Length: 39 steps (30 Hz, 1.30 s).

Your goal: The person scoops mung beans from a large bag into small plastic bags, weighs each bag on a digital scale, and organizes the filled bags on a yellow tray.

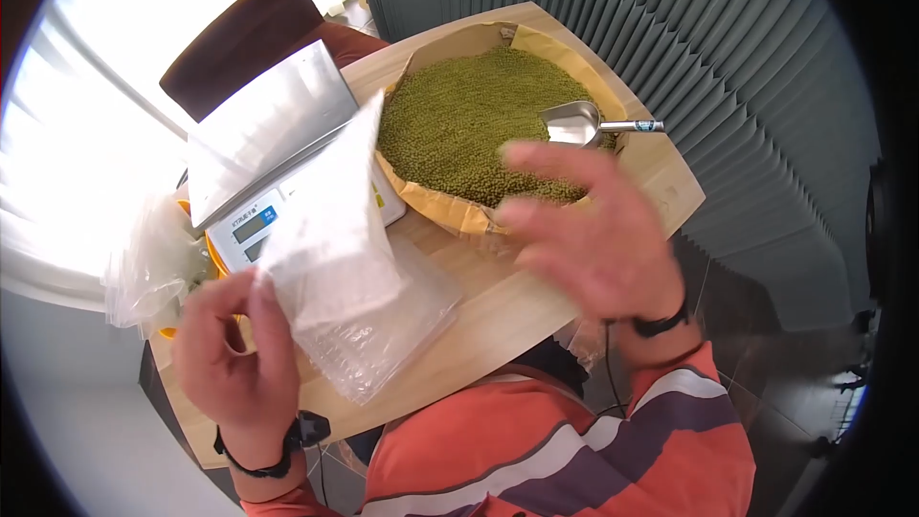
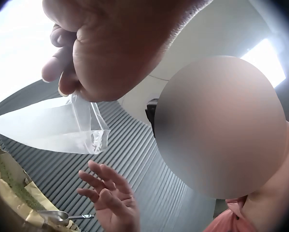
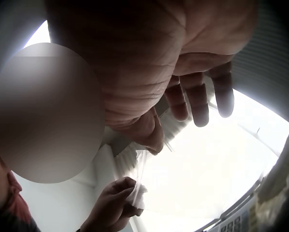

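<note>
Pinching plastic bag [image 1: 335, 249], left hand [image 1: 235, 349] raised, right hand [image 1: 608, 239] open.

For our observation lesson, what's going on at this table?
A person's left hand holds up a clear plastic bag in a pinching grip, while the right hand is open and holds nothing. Beside a digital scale, a large paper sack holds small green beans, with a metal scoop resting on them.
</note>
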Motion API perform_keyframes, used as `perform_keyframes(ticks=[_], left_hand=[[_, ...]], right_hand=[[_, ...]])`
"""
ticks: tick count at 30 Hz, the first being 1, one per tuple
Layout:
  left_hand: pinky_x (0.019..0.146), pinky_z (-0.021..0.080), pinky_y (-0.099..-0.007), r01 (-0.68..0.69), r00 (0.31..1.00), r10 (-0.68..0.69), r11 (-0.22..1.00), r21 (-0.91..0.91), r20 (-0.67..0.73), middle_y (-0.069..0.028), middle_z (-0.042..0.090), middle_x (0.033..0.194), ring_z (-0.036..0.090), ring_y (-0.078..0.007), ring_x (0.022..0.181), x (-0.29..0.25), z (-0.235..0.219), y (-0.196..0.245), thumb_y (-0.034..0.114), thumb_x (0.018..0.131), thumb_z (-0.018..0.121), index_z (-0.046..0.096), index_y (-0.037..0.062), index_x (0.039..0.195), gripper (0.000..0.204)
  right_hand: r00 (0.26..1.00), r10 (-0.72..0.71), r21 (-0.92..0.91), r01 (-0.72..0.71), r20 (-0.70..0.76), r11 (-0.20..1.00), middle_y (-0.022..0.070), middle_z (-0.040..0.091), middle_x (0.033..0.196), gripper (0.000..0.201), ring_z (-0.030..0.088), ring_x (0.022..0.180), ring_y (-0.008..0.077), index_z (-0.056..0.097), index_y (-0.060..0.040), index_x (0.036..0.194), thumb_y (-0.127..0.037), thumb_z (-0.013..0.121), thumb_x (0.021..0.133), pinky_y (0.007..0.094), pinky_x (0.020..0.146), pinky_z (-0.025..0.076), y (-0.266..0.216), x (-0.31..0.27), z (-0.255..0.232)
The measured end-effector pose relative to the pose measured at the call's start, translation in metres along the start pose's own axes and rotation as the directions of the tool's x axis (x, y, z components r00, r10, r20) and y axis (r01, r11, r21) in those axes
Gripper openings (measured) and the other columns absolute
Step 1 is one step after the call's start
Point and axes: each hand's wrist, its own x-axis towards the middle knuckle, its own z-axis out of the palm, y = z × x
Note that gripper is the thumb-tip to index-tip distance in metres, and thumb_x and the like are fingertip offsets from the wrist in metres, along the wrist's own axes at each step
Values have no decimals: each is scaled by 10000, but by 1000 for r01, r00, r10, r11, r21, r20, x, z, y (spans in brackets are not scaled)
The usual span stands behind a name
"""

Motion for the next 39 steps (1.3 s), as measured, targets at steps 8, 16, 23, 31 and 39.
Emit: perform_keyframes(ticks=[8,16,23,31,39], left_hand=[[587,493,-374,-321,933,329,944,74,-145,-78,711,793,668,-221,630,95,93,7,60,977,767,712,88,976,62],[651,541,-442,-265,963,255,954,142,86,-112,720,760,715,-326,679,106,200,-3,151,999,726,719,92,1035,70],[770,570,-475,94,956,-78,995,-42,283,-104,753,811,753,-368,817,119,204,3,195,996,720,708,94,1056,118],[774,562,-397,127,951,-107,991,-50,290,-96,750,832,722,-234,775,124,204,-4,255,1020,721,746,44,1057,215],[765,551,-394,123,957,-101,990,-64,271,-95,721,810,681,-235,747,125,205,-5,258,1016,726,721,27,1015,231]], right_hand=[[994,114,-912,-47,0,408,159,760,1120,227,709,1020,371,801,-32,1099,-184,812,931,483,839,550,52,23,-121],[876,419,-955,134,239,264,169,713,761,125,716,824,403,741,-34,751,-123,772,833,486,755,560,96,38,-125],[949,227,-954,158,218,254,173,751,898,179,741,920,397,794,-38,980,-14,674,850,498,779,585,81,69,-146],[811,527,-782,-149,253,605,186,768,991,198,729,932,374,780,-15,1118,-117,764,949,454,833,566,128,96,-100],[685,604,-577,-318,409,752,177,746,931,214,696,841,291,762,23,1113,-145,780,982,416,787,538,147,107,-50]])
